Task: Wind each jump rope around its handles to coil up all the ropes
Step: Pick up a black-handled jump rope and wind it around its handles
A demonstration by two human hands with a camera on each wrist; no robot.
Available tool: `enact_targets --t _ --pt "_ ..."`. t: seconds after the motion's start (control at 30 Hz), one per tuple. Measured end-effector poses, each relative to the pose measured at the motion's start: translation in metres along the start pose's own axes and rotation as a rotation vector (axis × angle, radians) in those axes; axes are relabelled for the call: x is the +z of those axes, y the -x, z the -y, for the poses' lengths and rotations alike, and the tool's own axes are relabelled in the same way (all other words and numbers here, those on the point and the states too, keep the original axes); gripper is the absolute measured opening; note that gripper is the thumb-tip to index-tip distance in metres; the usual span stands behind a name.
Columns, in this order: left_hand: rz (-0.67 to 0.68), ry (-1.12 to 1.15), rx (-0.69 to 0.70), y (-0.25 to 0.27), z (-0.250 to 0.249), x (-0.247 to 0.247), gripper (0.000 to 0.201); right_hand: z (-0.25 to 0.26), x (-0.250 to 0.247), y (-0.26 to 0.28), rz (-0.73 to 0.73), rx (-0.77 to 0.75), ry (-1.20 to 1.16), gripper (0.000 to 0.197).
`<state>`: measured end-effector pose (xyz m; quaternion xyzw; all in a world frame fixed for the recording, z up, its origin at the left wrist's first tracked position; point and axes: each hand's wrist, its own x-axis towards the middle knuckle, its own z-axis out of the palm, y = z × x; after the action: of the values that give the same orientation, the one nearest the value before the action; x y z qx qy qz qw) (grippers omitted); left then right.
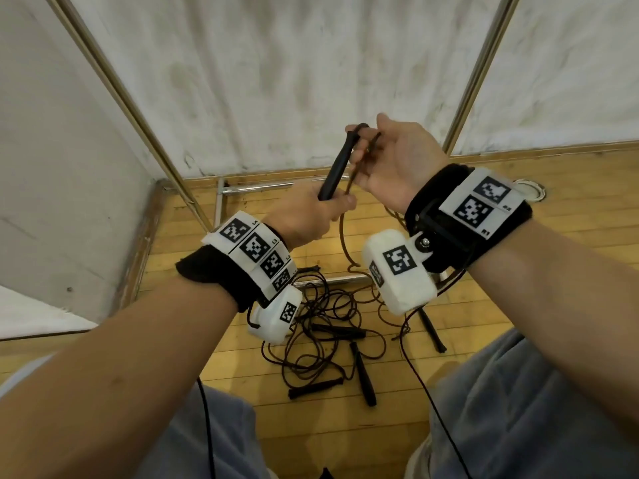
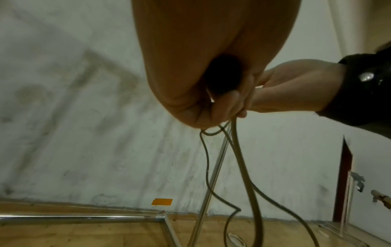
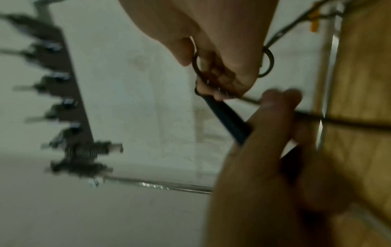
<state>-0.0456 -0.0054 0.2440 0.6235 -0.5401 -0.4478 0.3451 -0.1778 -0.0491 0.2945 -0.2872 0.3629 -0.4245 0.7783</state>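
My left hand [image 1: 320, 210] grips the lower end of a black jump rope handle [image 1: 337, 167] that points up and away. My right hand [image 1: 387, 157] pinches the dark rope [image 1: 371, 141] at the handle's top end, a loop of it around the fingers. In the right wrist view the handle [image 3: 227, 117] runs from my right fingers down into my left hand [image 3: 264, 150]. From under my left hand [image 2: 213, 103] the rope [image 2: 239, 158] hangs in loose loops toward the floor. Several more ropes with black handles [image 1: 332, 340] lie tangled on the wooden floor below.
A chrome tube frame [image 1: 256, 188] stands on the wooden floor [image 1: 570, 188] against white curtain panels [image 1: 294, 81]. A thin black cable [image 1: 425, 392] runs over my right knee. A grey wall [image 1: 52, 167] closes the left side.
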Motion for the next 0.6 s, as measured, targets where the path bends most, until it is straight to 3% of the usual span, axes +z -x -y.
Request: enact_targets --t 0.1,0.17,0.27,0.4,0.47,0.6 --pt "-0.132 0.044 0.089 -0.003 -0.004 -0.010 0.021 -0.004 -0.008 -0.003 0.006 -0.030 0.322 0.054" --pt "-0.221 0.091 0.120 -0.006 -0.006 -0.019 0.022 -0.012 -0.013 -0.005 0.136 0.008 0.542 0.057" --pt "-0.299 0.208 0.137 -0.008 -0.009 -0.032 0.019 -0.032 -0.016 -0.003 0.321 0.060 0.993 0.038" --pt "-0.386 0.354 0.120 -0.008 -0.011 -0.049 0.018 -0.053 -0.022 -0.007 0.300 0.001 1.568 0.022" --pt "-0.406 0.338 0.130 -0.008 -0.008 -0.052 0.018 -0.055 -0.024 -0.009 0.271 -0.001 1.545 0.020" --pt "-0.338 0.377 0.065 -0.005 -0.001 -0.047 0.011 -0.044 -0.020 -0.010 0.083 -0.097 1.096 0.021"
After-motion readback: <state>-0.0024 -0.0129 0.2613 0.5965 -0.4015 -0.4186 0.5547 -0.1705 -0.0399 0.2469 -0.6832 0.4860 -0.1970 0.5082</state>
